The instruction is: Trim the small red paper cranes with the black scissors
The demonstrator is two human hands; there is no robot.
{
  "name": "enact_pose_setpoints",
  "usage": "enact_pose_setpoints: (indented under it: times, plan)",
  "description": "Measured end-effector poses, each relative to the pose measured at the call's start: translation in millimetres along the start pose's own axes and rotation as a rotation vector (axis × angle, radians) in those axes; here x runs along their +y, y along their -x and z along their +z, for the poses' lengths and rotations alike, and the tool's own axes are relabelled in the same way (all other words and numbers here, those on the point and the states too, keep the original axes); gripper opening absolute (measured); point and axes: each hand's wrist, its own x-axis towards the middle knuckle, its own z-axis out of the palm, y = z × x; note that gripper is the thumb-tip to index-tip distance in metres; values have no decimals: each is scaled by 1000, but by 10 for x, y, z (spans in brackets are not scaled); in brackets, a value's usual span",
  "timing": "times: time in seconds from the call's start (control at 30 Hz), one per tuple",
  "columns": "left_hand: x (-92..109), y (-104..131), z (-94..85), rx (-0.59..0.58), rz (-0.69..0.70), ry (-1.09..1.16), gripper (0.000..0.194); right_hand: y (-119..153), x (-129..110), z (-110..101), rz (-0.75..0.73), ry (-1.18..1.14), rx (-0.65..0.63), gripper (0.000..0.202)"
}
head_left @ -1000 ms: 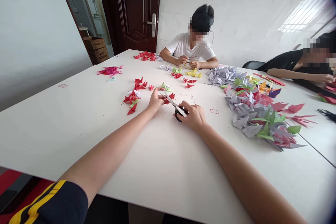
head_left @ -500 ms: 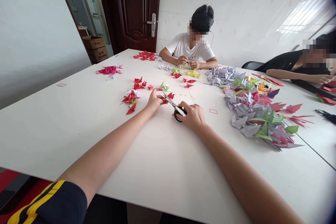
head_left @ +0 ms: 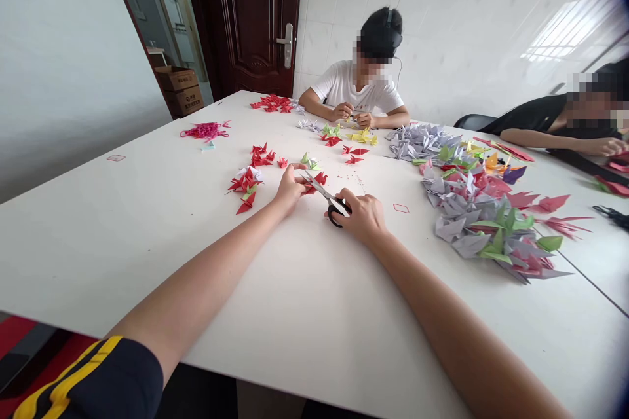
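My right hand [head_left: 362, 213] grips black-handled scissors [head_left: 336, 215], its fingers through and round the handles. The blades point up and left, over a red paper crane [head_left: 317, 182]. My left hand [head_left: 291, 186] is closed on the edge of that crane, its fingertips close to the blade tips. Part of the crane is hidden behind the blades and my fingers. Just left of my left hand lie red folded cranes [head_left: 263, 156] and a small cluster of red, white and green ones [head_left: 246, 184]. A green and white crane [head_left: 309, 160] sits just beyond.
A big heap of grey, pink and green paper cranes [head_left: 472, 209] spreads on the right. Pink string [head_left: 205, 131] lies far left. Small red scraps [head_left: 351, 177] dot the white table [head_left: 295, 314]. A person in white [head_left: 361, 88] sits opposite; another in black [head_left: 545, 118] sits at right.
Both hands, the scissors and the red crane hold nearly the same place. The view has shifted very slightly.
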Motion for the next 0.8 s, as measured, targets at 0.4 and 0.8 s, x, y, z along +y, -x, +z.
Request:
enact_pose_setpoints:
  times: [0.4,0.8]
  plan:
    - [41,-59,-59,170,76,-60,46,19,64,14,33,-149,-22,33]
    - [-5,-110,-129,195,172,-66,34,10,144,45,131,-301,-6,31]
